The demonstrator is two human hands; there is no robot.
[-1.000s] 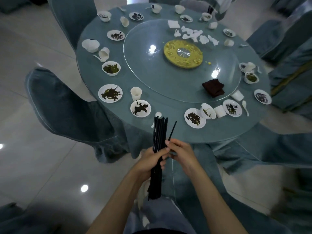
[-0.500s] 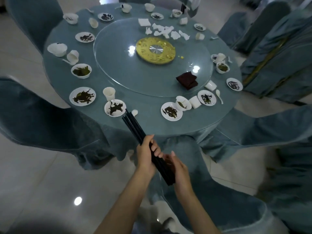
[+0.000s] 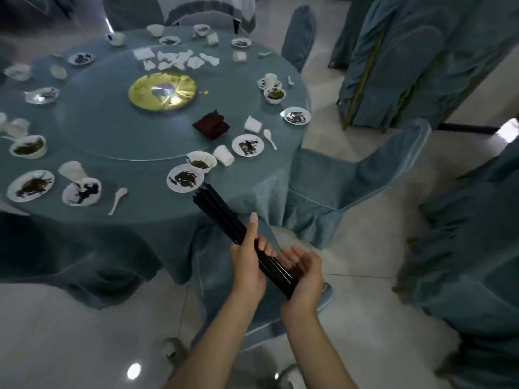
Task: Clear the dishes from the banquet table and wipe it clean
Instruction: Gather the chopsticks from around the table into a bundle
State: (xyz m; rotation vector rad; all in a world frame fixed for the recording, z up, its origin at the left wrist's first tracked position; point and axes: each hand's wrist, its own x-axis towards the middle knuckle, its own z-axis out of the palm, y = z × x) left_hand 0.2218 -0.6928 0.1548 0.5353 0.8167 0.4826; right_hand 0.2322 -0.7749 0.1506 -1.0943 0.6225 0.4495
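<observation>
Round banquet table [image 3: 146, 204] under a teal cloth, filling left and centre, uncleared. Teal-covered chair [image 3: 351, 186] just beside its right edge; draped stack of chairs [image 3: 421, 66] well apart, upper right. Round glass turntable [image 3: 112, 130] on the tabletop, with a gold disc [image 3: 163, 92] at its middle.

Bundle of long black chopsticks [image 3: 222, 214] off the table, held in the air over the near edge, tilted, upper tips close to a white plate with dark scraps [image 3: 184, 178].

Left hand [image 3: 248, 265] wrapped round the bundle's middle, fingers curled over it, thumb straight up along the sticks. Right hand [image 3: 304, 279] cupped under the lower end, palm against the butts, fingers loosely bent and not closed round.

Folded maroon napkin [image 3: 212, 125] on the turntable's near right rim. Crumpled white tissue scraps [image 3: 174, 59] along its far side.

More white plates with dark leftovers ringing the cloth. White bowl with green dregs [image 3: 201, 162] touching the nearest plate; white cup on its side [image 3: 223, 155] just beside the bowl. White ceramic spoon [image 3: 117, 200] near the front edge, left of the bundle.
</observation>
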